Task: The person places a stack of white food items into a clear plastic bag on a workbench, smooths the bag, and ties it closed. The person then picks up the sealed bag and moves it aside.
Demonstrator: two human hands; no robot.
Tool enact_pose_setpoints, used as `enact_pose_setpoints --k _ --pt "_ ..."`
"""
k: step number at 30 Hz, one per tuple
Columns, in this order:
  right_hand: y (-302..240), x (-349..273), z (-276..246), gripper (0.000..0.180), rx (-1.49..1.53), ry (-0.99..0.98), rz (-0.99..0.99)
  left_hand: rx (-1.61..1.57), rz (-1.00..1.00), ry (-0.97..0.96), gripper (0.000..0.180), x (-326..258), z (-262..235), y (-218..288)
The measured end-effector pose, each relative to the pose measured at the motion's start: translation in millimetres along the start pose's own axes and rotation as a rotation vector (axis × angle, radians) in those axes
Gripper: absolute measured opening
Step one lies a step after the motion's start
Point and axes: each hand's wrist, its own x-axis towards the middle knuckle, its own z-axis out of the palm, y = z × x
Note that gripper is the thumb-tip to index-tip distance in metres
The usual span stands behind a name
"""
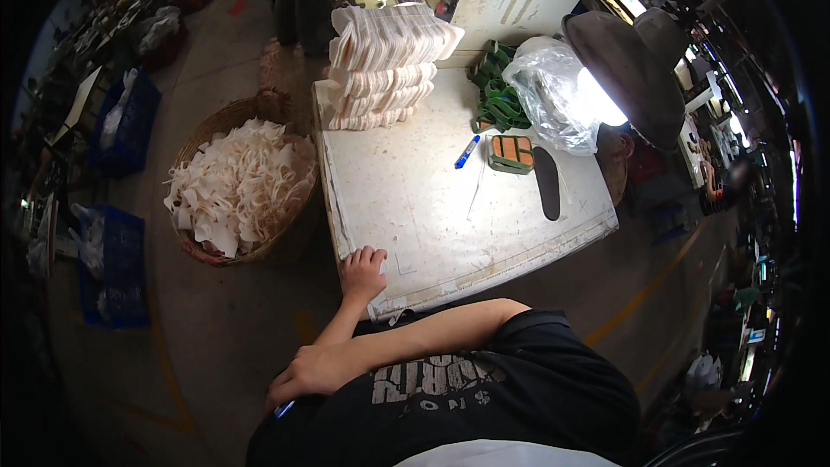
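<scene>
Place: a workshop or small factory, probably for shoe parts.
Table [432, 207]: worn white work surface under a lamp [627, 69].
Stock: a stack of cut pieces [385, 65], and a wicker basket [242, 186] full of offcuts.
Surroundings: concrete floor [233, 337], blue crates [112, 268].

A shaded lamp [627, 69] is blasting the white bench [450, 207] from the right and blowing out into glare by the plastic bag [549, 91]. Everything beyond is sinking into dim murk. The fisheye is bending edges, corners are going black, and the far background is looking soft.
</scene>
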Motion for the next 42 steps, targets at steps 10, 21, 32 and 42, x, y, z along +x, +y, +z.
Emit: enact_pose_setpoints --k 10,21,32,42 --pt "-1.4 5.9 14.6 0.059 -0.017 0.043 0.019 -0.016 0.020 -0.004 0.034 1.5 -4.7 1.7" --pt "0.5 7.0 17.5 0.053 -0.109 0.067 0.024 -0.027 0.003 -0.019 0.035 0.5 -6.1 2.0" --pt "5.4 6.5 17.2 0.051 -0.190 0.054 0.023 -0.018 0.000 -0.020 0.033 1.7 -7.8 3.2" --pt "11.5 6.4 14.7 0.058 -0.243 0.100 -0.060 -0.016 -0.027 -0.051 0.037 1.5 -2.9 1.0"
